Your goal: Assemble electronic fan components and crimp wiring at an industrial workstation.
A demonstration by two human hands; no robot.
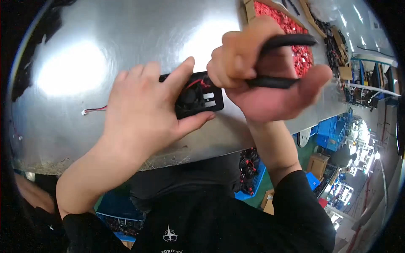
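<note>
My left hand [141,99] grips a black plastic housing [181,112] on the metal table, thumb along its near edge and fingers over its far side. Inside the housing sit a small black fan [190,96] and red wires [196,83], with pale rectangular parts [209,99] beside them. A thin cable [100,109] with a white plug runs out to the left, partly under my hand. Above the housing's right end, my right hand [263,80] is closed round a plier-like tool with two black handles [274,81]. Its jaws are hidden by my fingers, and the hand is slightly blurred.
A cardboard box [249,10] of small red parts stands at the far right of the metal table [147,33]. Beyond it lie black cables [333,46]. Below the table's near edge is a blue crate [257,181] of dark parts. Another person's arm [33,192] shows at lower left.
</note>
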